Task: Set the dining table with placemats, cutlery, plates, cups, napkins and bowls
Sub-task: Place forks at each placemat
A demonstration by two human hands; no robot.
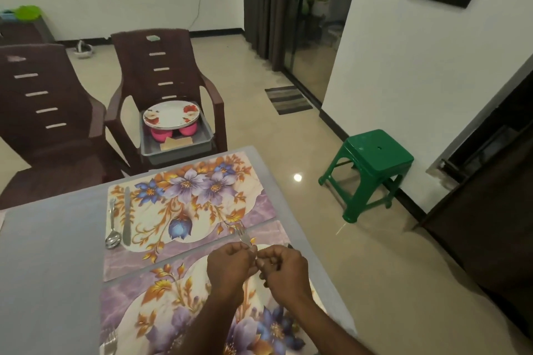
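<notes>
The grey desk [52, 268] is covered by two floral placemats, far [190, 204] and near [178, 305], laid edge to edge. A spoon [112, 228] and knife [127, 216] are laid on the far one, a fork [109, 343] on the near one.

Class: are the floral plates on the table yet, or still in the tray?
Still in the tray: the floral plates sit stacked over pink cups in the grey tray on the brown chair.

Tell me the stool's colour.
Green; the stool shows plainly in the head view.
</notes>
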